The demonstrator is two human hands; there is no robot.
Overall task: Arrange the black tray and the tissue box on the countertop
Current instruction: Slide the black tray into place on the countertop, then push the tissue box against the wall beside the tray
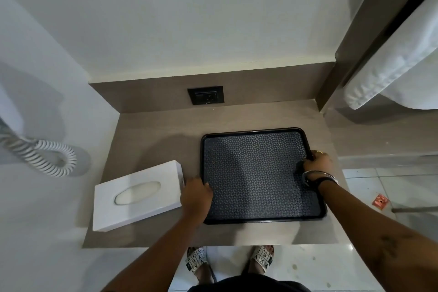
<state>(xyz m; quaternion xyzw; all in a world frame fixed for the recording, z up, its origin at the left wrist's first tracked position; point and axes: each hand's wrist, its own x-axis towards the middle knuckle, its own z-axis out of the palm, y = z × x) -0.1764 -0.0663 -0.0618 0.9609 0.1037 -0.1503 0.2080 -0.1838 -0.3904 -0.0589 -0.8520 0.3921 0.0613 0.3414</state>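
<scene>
A black rectangular tray (pixel 256 173) with a patterned grey mat lies flat on the right half of the brown countertop (pixel 151 140). My left hand (pixel 196 197) grips the tray's left rim. My right hand (pixel 317 163), with a watch and bangles at the wrist, grips its right rim. A white tissue box (pixel 137 194) with an oval slot lies tilted at the counter's front left, just left of my left hand; whether it touches the hand is unclear.
A black wall socket (pixel 205 95) sits in the low back panel. A coiled white cord (pixel 45 154) hangs on the left wall. White towels (pixel 391 71) hang at the right. My feet in sandals (pixel 262 258) stand below the counter's front edge.
</scene>
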